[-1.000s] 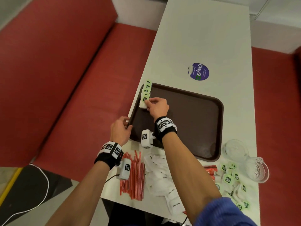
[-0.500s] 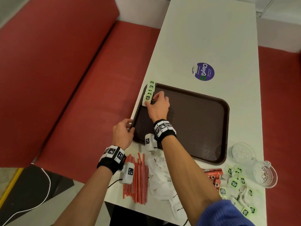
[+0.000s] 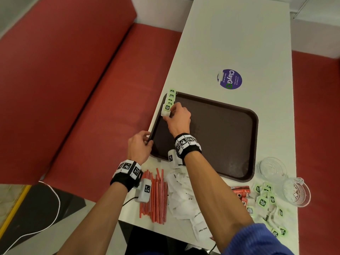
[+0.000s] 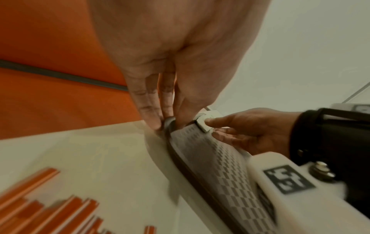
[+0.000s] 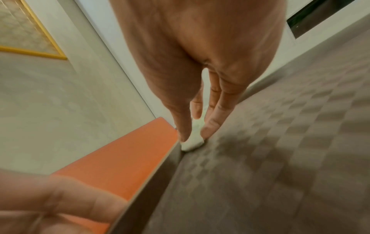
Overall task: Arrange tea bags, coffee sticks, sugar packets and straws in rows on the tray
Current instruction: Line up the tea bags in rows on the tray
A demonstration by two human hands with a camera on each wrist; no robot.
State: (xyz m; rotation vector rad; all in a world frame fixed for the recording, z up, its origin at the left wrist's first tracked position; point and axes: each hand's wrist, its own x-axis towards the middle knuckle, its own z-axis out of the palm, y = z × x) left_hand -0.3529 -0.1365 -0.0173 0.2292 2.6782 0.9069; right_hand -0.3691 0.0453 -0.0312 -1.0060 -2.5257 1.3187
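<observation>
Tea bags (image 3: 170,100) form one short overlapping row along the left rim of the tray (image 3: 220,129), at the upper left corner of it in the head view. The right hand (image 3: 179,119) sits at the near end of that row, thumb and fingers pinching the last tea bag (image 3: 165,113) against the tray floor; the wrist view confirms a small white packet between the fingertips (image 5: 208,128). The left hand (image 3: 138,147) grips the tray's left rim, fingers curled round the edge, apparently steadying it.

Assessment: the task is at an early stage. One row is only begun. The rest of the tray shows nothing laid on it.

Outstanding: straws (image 3: 155,196) lie bundled at lower centre, sugar packets (image 3: 184,196) heaped just right of them, coffee sticks (image 3: 241,192) and further loose tea bags (image 3: 265,201) at lower right beside two glass dishes (image 3: 285,179). All lie on the table (image 3: 230,34), off the tray.
</observation>
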